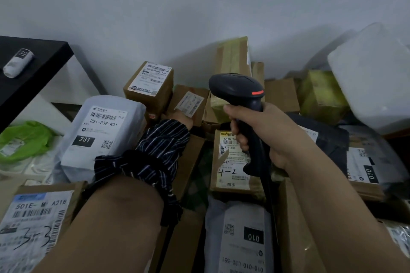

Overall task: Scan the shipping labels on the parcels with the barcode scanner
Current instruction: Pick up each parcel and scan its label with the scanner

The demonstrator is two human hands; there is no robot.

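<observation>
Honestly, progress unclear: right grip [255, 131] wraps the scanner [238, 90], aimed twd label [189, 103] on far-centre box [180, 93]. Left grip [178, 118] touches that box, fingers hidden. Many parcels [102, 131] prob. left.

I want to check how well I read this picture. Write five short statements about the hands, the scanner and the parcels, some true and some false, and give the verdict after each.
1. The right hand grips the barcode scanner by its handle. True.
2. The scanner's head bears a green band. False: the band is orange-red.
3. A pale bag parcel labelled 231-239-K01 lies left of the striped sleeve. True.
4. A cardboard box stands on the black table. False: a small white roll marked 231 lies there.
5. The left hand reaches to a small cardboard box with a tilted label. True.
</observation>
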